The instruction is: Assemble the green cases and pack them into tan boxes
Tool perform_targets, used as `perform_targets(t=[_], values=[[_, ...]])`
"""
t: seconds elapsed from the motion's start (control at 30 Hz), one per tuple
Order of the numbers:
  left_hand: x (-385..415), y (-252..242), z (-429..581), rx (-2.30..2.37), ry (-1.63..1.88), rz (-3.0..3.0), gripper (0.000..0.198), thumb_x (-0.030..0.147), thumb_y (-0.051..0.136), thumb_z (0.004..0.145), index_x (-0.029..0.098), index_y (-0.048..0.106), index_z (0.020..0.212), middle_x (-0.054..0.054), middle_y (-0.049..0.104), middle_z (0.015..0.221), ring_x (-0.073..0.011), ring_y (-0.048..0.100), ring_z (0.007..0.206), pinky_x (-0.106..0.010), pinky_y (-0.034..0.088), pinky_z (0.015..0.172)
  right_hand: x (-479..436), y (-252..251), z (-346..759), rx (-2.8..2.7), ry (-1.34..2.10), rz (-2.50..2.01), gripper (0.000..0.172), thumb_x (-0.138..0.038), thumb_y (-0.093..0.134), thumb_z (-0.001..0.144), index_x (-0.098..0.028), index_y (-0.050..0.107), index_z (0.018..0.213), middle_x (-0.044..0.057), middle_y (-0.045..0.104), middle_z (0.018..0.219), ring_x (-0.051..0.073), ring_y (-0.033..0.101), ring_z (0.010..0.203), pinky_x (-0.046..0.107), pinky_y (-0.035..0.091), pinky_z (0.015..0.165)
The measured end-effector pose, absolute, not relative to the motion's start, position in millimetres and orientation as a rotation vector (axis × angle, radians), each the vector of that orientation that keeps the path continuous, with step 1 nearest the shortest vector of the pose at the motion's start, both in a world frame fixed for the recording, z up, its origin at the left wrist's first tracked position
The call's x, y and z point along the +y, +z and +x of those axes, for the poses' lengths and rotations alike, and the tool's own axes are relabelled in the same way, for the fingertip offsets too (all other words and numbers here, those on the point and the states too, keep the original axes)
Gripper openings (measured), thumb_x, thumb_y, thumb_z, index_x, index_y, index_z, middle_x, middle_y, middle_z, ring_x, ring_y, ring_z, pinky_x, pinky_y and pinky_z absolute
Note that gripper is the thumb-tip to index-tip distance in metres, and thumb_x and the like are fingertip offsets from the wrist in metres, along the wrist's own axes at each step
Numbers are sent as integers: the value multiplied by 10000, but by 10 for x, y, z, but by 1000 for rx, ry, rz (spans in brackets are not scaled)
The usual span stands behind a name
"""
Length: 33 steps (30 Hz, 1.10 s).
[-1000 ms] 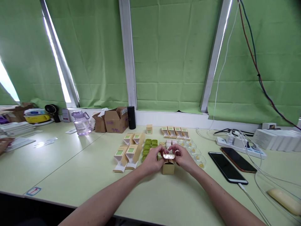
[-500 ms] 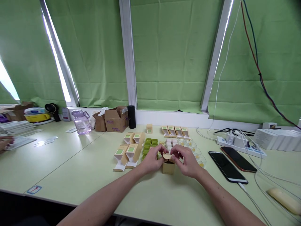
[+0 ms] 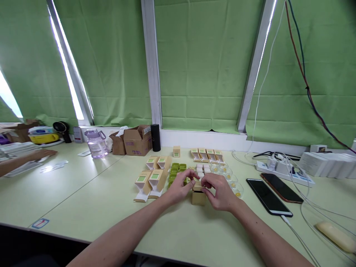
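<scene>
A small kraft cardboard box (image 3: 198, 198) stands upright on the table before me, its top flap partly folded over. My right hand (image 3: 221, 191) pinches the flap at the box's right side. At the upper left of the box is my left hand (image 3: 181, 186), thumb and index finger apart and close to the flap; whether they touch it is hard to see. Green square cups (image 3: 174, 171) stand in rows behind my left hand. Behind the box are small white pieces (image 3: 199, 170), and clear round containers with yellow centres (image 3: 233, 184) lie beyond my right hand.
Kraft boxes with open flaps (image 3: 155, 179) lie left; more (image 3: 207, 155) stand behind, near a closed box (image 3: 176, 151). Right are two phones (image 3: 269, 196), a power strip (image 3: 283, 173) and cables. A purple jug (image 3: 96, 144) and another person's arm (image 3: 26, 158) are left.
The flap has come down lower over the box. My left fingers have eased slightly away from it while my right hand stays on it. The other person's arm has reached farther in.
</scene>
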<state>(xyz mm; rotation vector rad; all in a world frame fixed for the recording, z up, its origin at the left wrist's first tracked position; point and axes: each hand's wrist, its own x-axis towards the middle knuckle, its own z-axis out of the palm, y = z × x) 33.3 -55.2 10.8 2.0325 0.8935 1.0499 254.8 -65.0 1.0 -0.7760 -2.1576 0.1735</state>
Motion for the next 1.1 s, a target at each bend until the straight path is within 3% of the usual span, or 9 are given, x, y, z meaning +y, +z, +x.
perform_targets(t=[0.63,1.1], values=[[-574,98,338,928,1019,2112,244,353,624,917,226,662,1122,-84,695,1183,-290,571,1149,-448,402,1082,-649,-3,2550,-2212,206,-740,137,-122,573,814,-252,535,795,0,571,696,183,502,642,314,321,632],[-577,75,352,955,985,2159,345,193,596,821,222,663,1157,-81,700,1234,-301,562,1197,-465,380,1097,-618,-43,2540,-2160,216,-687,146,-124,559,814,-218,541,705,-30,522,611,132,427,564,280,300,585]])
